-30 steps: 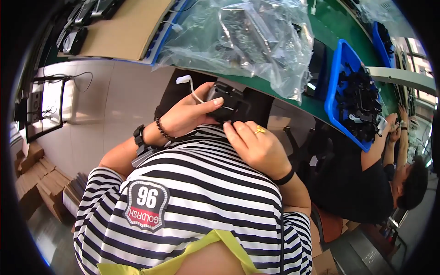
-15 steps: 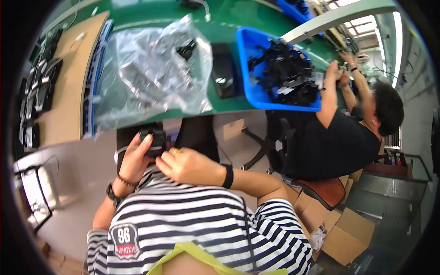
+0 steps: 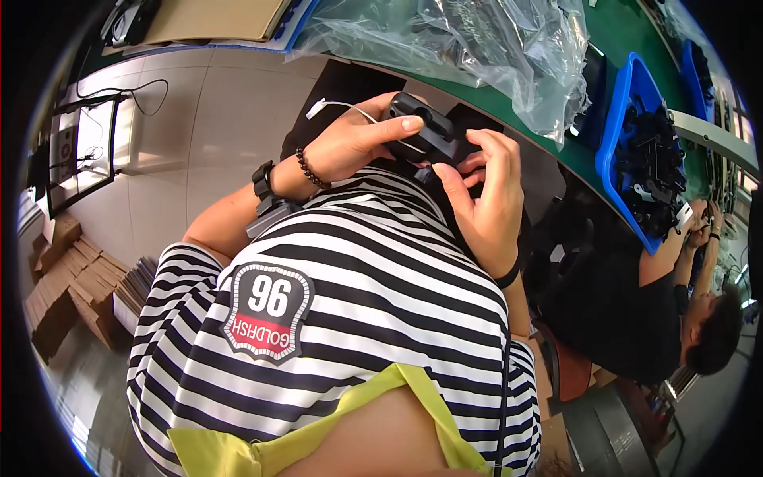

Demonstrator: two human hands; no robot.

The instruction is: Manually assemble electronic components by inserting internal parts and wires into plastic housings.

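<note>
The green desk (image 3: pixel 613 28) slanted across the top of my view, down toward the right, with pale floor tiles (image 3: pixel 230 103) below it and brown cartons (image 3: pixel 71 286) piled at the far left. A co-worker in black (image 3: pixel 616 302) sat at the desk on the right.

Half a second earlier my view had been turned further right; by this moment it had swung back, and the wearer's striped shirt (image 3: pixel 381 318) filled more of it. The black device (image 3: pixel 421 119) had stayed in the left hand (image 3: pixel 354 139), above the lap and short of the desk's edge. Those fingers were closed around it, thumb laid over the top, and a white cable (image 3: pixel 340 104) trailed out leftward. The right hand (image 3: pixel 491 199) had changed most: its fingers, bunched at the device before, were now curled well apart from the thumb. I saw nothing between them, and I could not tell whether the thumb tip touched the device's lower end.

A crumpled clear bag (image 3: pixel 477 48) hid much of the desk. Past it, a blue tray (image 3: pixel 610 151) held jumbled black parts (image 3: pixel 656 163). The left thumb blocked some of the device's face from me.
</note>
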